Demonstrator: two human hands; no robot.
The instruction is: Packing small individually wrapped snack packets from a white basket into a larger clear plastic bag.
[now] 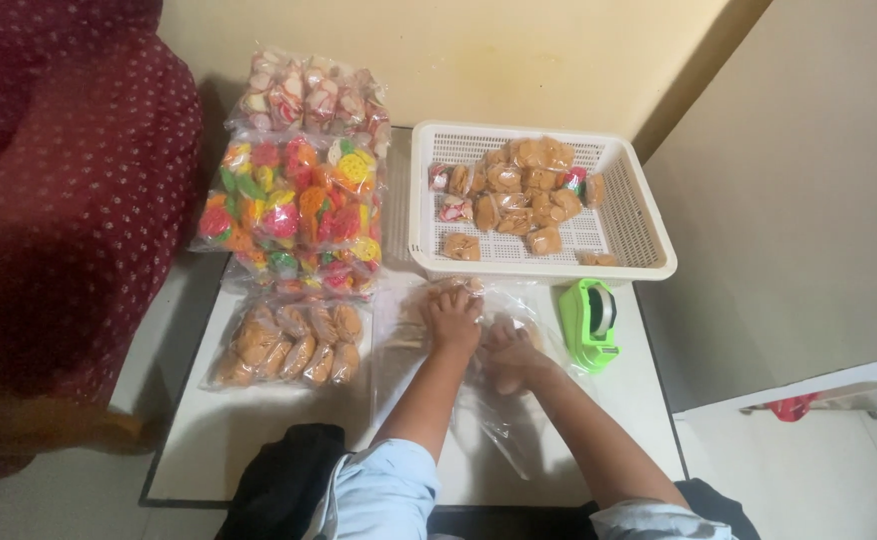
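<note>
Head view, left hand (456,318) and right hand (507,352) curled, pinching clear plastic bag (499,420) of brown snacks (449,288)

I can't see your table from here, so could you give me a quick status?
Left hand and right hand both on a clear plastic bag. White basket behind, green tape dispenser beside. Nothing blocking.

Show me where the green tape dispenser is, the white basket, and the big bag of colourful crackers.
green tape dispenser (589,322): head view, on its body.
white basket (649,235): head view, on its right wall.
bag of colourful crackers (294,205): head view, on its middle.
</note>
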